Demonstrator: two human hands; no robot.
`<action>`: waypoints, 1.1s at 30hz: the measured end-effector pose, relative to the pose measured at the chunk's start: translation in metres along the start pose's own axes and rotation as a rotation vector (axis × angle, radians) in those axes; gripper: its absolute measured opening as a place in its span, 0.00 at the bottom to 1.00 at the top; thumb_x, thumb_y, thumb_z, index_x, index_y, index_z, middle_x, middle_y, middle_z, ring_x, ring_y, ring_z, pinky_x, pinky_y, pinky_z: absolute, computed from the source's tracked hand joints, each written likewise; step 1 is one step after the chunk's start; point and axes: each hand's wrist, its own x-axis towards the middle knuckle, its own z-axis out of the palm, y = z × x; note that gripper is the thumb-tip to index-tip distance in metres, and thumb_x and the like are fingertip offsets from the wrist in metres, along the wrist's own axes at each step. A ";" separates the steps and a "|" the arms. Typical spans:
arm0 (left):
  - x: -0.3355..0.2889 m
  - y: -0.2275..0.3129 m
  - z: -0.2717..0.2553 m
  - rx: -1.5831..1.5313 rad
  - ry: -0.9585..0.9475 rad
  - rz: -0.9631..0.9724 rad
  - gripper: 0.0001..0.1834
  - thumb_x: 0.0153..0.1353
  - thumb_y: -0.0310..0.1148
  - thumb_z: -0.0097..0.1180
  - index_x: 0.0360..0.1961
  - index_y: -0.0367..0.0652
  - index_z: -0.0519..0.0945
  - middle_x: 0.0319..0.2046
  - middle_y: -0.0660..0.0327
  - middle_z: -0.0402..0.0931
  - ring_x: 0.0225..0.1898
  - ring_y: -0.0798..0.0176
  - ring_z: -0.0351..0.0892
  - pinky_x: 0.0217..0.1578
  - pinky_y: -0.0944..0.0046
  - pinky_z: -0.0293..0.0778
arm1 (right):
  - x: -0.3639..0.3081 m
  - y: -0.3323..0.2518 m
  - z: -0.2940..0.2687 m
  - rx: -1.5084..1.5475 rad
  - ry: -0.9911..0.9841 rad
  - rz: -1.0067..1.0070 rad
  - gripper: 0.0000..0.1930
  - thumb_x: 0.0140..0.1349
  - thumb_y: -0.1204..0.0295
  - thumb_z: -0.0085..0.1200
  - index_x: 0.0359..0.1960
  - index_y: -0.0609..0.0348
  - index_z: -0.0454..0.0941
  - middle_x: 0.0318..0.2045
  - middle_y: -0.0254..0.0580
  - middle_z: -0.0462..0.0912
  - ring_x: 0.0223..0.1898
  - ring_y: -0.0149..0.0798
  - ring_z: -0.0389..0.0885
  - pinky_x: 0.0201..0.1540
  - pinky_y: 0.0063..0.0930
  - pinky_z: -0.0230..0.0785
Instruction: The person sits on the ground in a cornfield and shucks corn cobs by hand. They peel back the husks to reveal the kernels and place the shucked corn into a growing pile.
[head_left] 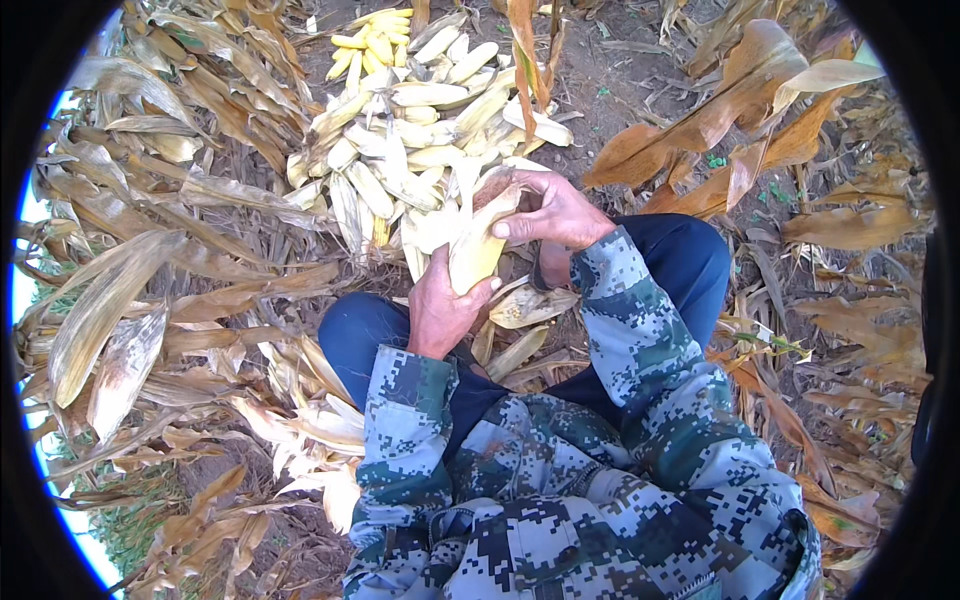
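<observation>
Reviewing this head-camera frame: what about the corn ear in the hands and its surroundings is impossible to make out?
- Corn ear, head view: kernels hidden by pale husk and both hands.
- Left hand: palm and fingertips hidden behind the ear.
- Right hand: fingertips tucked into the husk.
- Pile of husked ears: count unclear, ears overlap; far edge hidden by dry leaves.
- Frame rim: blacked out by the fisheye border.

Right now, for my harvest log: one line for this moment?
left hand: grips corn ear | right hand: peels husk at top | pile of cobs: behind
</observation>
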 end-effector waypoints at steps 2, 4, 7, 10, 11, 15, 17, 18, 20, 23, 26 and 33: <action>-0.011 -0.008 0.014 -0.091 0.059 -0.011 0.36 0.53 0.40 0.75 0.59 0.35 0.73 0.47 0.40 0.83 0.48 0.38 0.84 0.49 0.49 0.79 | -0.008 0.014 0.009 0.115 0.032 0.017 0.24 0.60 0.70 0.73 0.55 0.64 0.80 0.47 0.38 0.85 0.50 0.31 0.83 0.53 0.25 0.76; -0.016 -0.015 0.028 -0.067 0.099 -0.024 0.36 0.53 0.39 0.75 0.59 0.35 0.72 0.47 0.40 0.83 0.48 0.38 0.84 0.48 0.48 0.79 | -0.010 0.031 0.025 0.116 0.148 -0.058 0.24 0.60 0.66 0.73 0.55 0.64 0.81 0.46 0.37 0.86 0.47 0.28 0.82 0.52 0.25 0.76; -0.023 -0.016 0.043 0.014 0.206 -0.019 0.37 0.53 0.38 0.75 0.59 0.33 0.71 0.45 0.39 0.82 0.47 0.35 0.83 0.46 0.46 0.78 | -0.005 0.046 0.055 0.008 0.333 -0.180 0.23 0.63 0.61 0.71 0.53 0.64 0.82 0.44 0.37 0.87 0.45 0.27 0.81 0.51 0.27 0.76; -0.027 -0.020 0.048 0.166 0.315 0.040 0.38 0.52 0.37 0.75 0.59 0.28 0.70 0.44 0.36 0.81 0.45 0.32 0.82 0.44 0.43 0.77 | -0.003 0.049 0.069 -0.235 0.493 -0.203 0.21 0.68 0.57 0.65 0.50 0.65 0.84 0.39 0.40 0.87 0.42 0.28 0.81 0.47 0.28 0.76; -0.027 -0.023 0.050 0.193 0.320 0.053 0.39 0.52 0.37 0.75 0.59 0.27 0.70 0.44 0.36 0.80 0.45 0.32 0.82 0.44 0.43 0.77 | -0.002 0.054 0.070 -0.215 0.528 -0.217 0.21 0.69 0.57 0.64 0.49 0.65 0.84 0.38 0.40 0.87 0.41 0.28 0.81 0.47 0.28 0.76; -0.025 -0.034 0.052 0.219 0.338 0.083 0.40 0.52 0.38 0.76 0.60 0.28 0.69 0.43 0.37 0.80 0.44 0.32 0.81 0.44 0.44 0.77 | 0.000 0.062 0.074 -0.177 0.607 -0.295 0.19 0.72 0.59 0.60 0.48 0.67 0.85 0.36 0.40 0.88 0.39 0.28 0.80 0.45 0.27 0.75; -0.023 -0.032 0.054 0.179 0.335 0.089 0.41 0.51 0.39 0.77 0.60 0.29 0.69 0.44 0.38 0.81 0.44 0.33 0.82 0.44 0.45 0.78 | 0.000 0.071 0.070 -0.159 0.608 -0.347 0.18 0.73 0.60 0.59 0.48 0.67 0.85 0.36 0.39 0.88 0.39 0.27 0.80 0.45 0.27 0.75; -0.023 -0.032 0.055 0.154 0.327 0.087 0.41 0.50 0.39 0.77 0.60 0.30 0.69 0.44 0.38 0.81 0.45 0.33 0.82 0.45 0.45 0.78 | 0.001 0.076 0.066 -0.122 0.599 -0.343 0.18 0.73 0.61 0.59 0.48 0.68 0.85 0.37 0.39 0.87 0.39 0.27 0.80 0.45 0.27 0.75; -0.023 -0.026 0.054 0.106 0.295 0.052 0.41 0.51 0.38 0.77 0.60 0.30 0.70 0.45 0.39 0.81 0.46 0.37 0.83 0.47 0.47 0.78 | 0.001 0.085 0.059 -0.040 0.581 -0.331 0.17 0.73 0.63 0.58 0.49 0.68 0.84 0.38 0.38 0.87 0.40 0.27 0.80 0.45 0.27 0.75; -0.022 -0.019 0.052 -0.034 0.219 -0.006 0.39 0.52 0.36 0.77 0.60 0.31 0.70 0.48 0.42 0.83 0.50 0.47 0.85 0.51 0.52 0.79 | 0.002 0.094 0.060 0.289 0.589 -0.328 0.15 0.74 0.66 0.57 0.49 0.68 0.84 0.41 0.38 0.86 0.42 0.28 0.81 0.45 0.27 0.76; -0.022 -0.020 0.052 -0.256 0.150 0.028 0.38 0.55 0.36 0.75 0.62 0.30 0.69 0.50 0.45 0.82 0.51 0.54 0.84 0.54 0.55 0.78 | 0.002 0.091 0.065 0.544 0.591 -0.285 0.13 0.75 0.68 0.55 0.49 0.66 0.83 0.43 0.39 0.86 0.45 0.31 0.83 0.47 0.30 0.77; -0.022 -0.036 0.074 -0.983 0.090 0.028 0.41 0.66 0.41 0.65 0.72 0.30 0.61 0.65 0.49 0.69 0.63 0.55 0.71 0.64 0.56 0.68 | 0.004 0.084 0.074 1.144 0.648 -0.122 0.16 0.78 0.64 0.48 0.52 0.66 0.76 0.45 0.46 0.84 0.47 0.41 0.84 0.53 0.40 0.80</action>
